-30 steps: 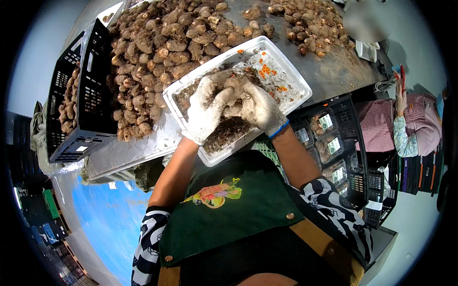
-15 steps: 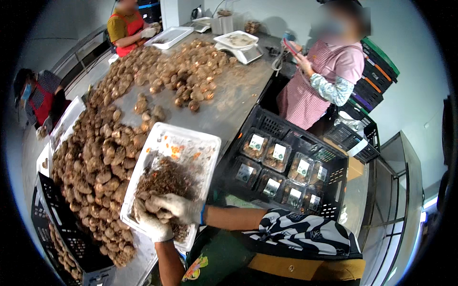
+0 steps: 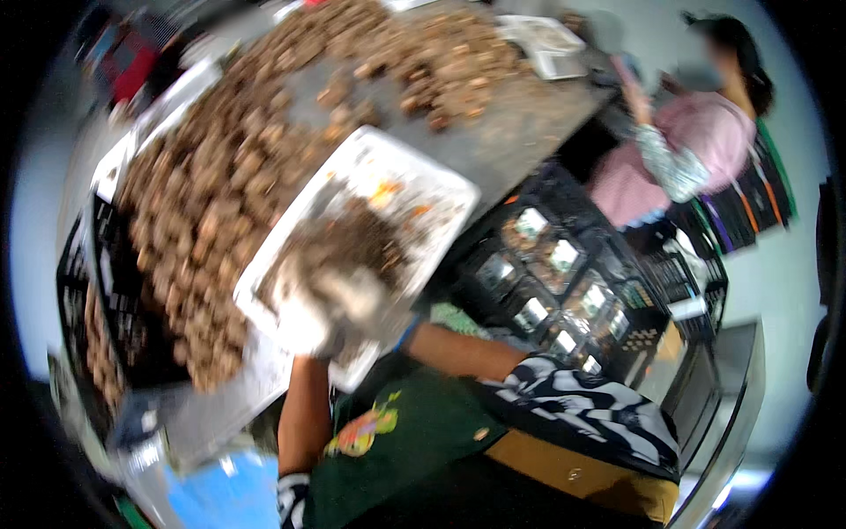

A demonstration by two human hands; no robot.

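My left hand (image 3: 304, 300) and my right hand (image 3: 357, 300), both in whitish gloves, are close together over the near part of a white tray (image 3: 357, 154). Motion smears their fingers, so whether anything sits between them does not show. Brown root fibres and dirt (image 3: 374, 234) lie in the tray just beyond the hands, with orange scraps (image 3: 385, 189) farther up. To the left, a large heap of brown, taro-like tubers (image 3: 220, 203) covers the metal table (image 3: 520, 132).
Right of the tray, a black crate (image 3: 648, 339) holds several clear packs (image 3: 561, 256) with white labels. Another black crate (image 3: 115, 300) stands at the left. A person in pink (image 3: 705, 145) holds a phone (image 3: 627, 75) near a scale (image 3: 555, 62). Another person (image 3: 123, 66) is at far left.
The view has swung, so the table and tray appear turned clockwise and the tray sits farther right. My hands, earlier around a brown tuber, are now blurred over the same tray.
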